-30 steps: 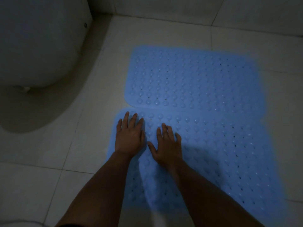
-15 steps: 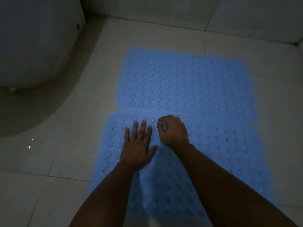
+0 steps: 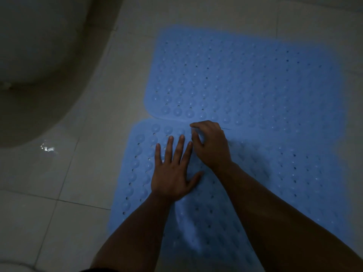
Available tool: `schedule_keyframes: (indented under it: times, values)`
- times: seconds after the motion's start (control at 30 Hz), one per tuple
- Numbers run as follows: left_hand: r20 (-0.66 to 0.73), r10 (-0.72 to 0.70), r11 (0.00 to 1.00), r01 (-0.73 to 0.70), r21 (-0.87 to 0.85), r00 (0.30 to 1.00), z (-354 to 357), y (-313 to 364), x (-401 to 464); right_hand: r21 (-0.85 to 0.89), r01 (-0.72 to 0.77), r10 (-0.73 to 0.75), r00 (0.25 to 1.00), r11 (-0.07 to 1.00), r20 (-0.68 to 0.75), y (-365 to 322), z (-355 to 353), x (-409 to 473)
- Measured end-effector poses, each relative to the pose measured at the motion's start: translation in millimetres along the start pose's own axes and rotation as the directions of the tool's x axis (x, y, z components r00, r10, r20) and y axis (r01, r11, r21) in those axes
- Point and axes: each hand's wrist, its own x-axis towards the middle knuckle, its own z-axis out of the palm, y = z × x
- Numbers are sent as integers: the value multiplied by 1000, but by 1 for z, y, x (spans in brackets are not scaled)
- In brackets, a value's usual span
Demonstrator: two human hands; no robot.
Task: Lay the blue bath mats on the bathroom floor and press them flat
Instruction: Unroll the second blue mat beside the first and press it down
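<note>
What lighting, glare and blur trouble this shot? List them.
Head view: dim overall; glare patch on the wet floor tile; far mat edges smeared soft; arm shadow darkens the near mat beside the right hand; left hand reasonably sharp.

The left hand (image 3: pixel 172 171) lies palm down with its fingers straight and slightly spread, thumb angled out to the right. Its forearm runs back toward the lower edge of the view. The right hand (image 3: pixel 213 146) sits just beside it, a little farther forward, with its fingers curled under and thumb and fingertips drawn together as if pinching. The right forearm stretches back toward the lower right corner. Both arms are bare.
</note>
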Motion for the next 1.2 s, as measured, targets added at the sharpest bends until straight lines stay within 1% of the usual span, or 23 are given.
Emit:
schedule_keyframes:
  times: [0.1, 0.2, 0.27, 0.33, 0.37, 0.4, 0.47, 0.5, 0.57, 0.63, 0.7, 0.8, 0.93, 1.1, 1.2]
  values:
    - [37, 0, 1000, 0, -1, 999, -2, -1, -1, -4, 10, -10, 1000, 1000, -2, -4, 0, -2]
    - [110, -16, 1000, 15, 10, 994, -8, 0, 1, -9, 16, -17, 998, 1000, -66, -7, -5, -3]
    - [181, -28, 1000, 29, 1, 983, -20, -1, 5, 8, -27, 27, 996, 1000, -79, -16, -11, -3]
    - [232, -27, 994, 51, -100, 972, -37, -5, 11, 21, -95, 96, 993, 995, -66, -27, -13, -5]
    - [198, -32, 981, 69, -183, 980, -50, -9, 12, 20, -116, 117, 991, 993, -63, -33, -11, -8]
    - [125, -55, 966, 84, -244, 991, -63, -17, 12, 14, -127, 128, 990, 992, -64, -39, -7, -11]
    - [-15, -148, 954, 139, -267, 989, -85, -39, 8, -21, -128, 127, 991, 992, -47, -55, 5, -19]
    - [-33, -196, 950, 181, -254, 980, -92, -52, 3, -62, -119, 119, 993, 991, -12, -63, 13, -24]
    - [-16, -255, 952, 249, -179, 967, -100, -73, -9, -184, -59, 74, 995, 981, 74, -77, 38, -35]
    - [-5, -280, 954, 277, -110, 960, -101, -86, -21, -284, 14, 40, 983, 959, 182, -87, 67, -54]
    - [16, -301, 951, 302, -63, 953, -99, -94, -29, -377, 52, 56, 962, 925, 268, -91, 92, -71]
    - [7, -311, 949, 311, -45, 950, -91, -103, -32, -439, 64, 44, 972, 896, 231, -87, 114, -81]
    - [9, -328, 943, 328, -60, 945, -80, -110, -31, -419, 59, 13, 986, 906, 166, -80, 126, -81]
    - [-15, -365, 922, 359, -146, 931, -77, -115, -22, -440, 56, 8, 990, 896, 142, -80, 133, -83]
    - [-27, -376, 916, 367, -159, 926, -77, -120, -15, -450, 57, 14, 988, 891, 152, -79, 134, -81]
